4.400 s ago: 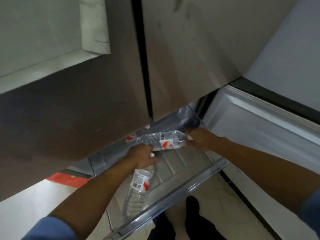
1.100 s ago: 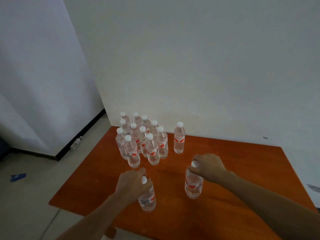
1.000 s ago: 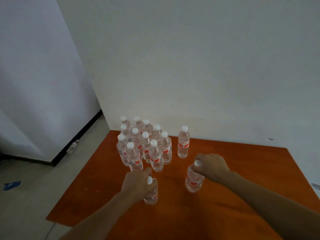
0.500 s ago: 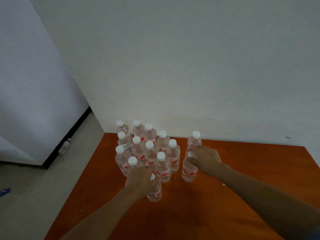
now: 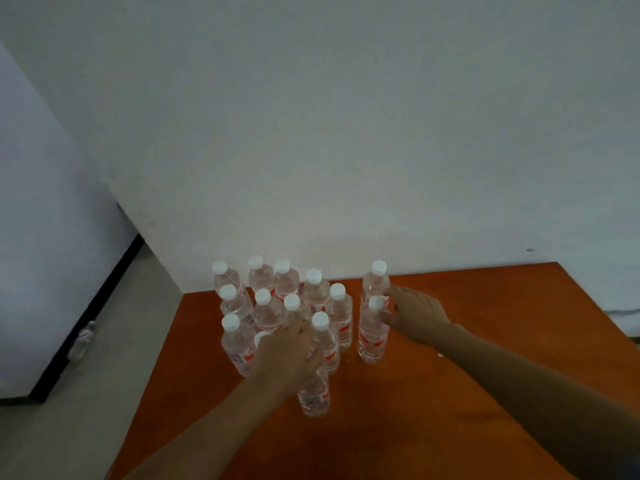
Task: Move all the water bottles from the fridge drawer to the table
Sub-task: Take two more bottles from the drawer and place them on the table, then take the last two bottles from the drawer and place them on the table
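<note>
Our bench [image 5: 450,410] holds a cluster [image 5: 273,306]. Right of it, our right hand [image 5: 415,320] touches a bottle [image 5: 372,337], fingers apart. Our left hand [image 5: 287,355] covers the front bottle [image 5: 314,393], and we cannot tell its grip. The drawer is unseen.

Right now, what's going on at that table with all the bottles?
A person stands at the orange table with a hand on each of two upright water bottles. The left hand covers the top of the front bottle; whether it grips is unclear. The right hand, fingers spread, touches the neck of the nearer right bottle. Both bottles stand beside the cluster of bottles near the wall. No fridge drawer is in view.
</note>
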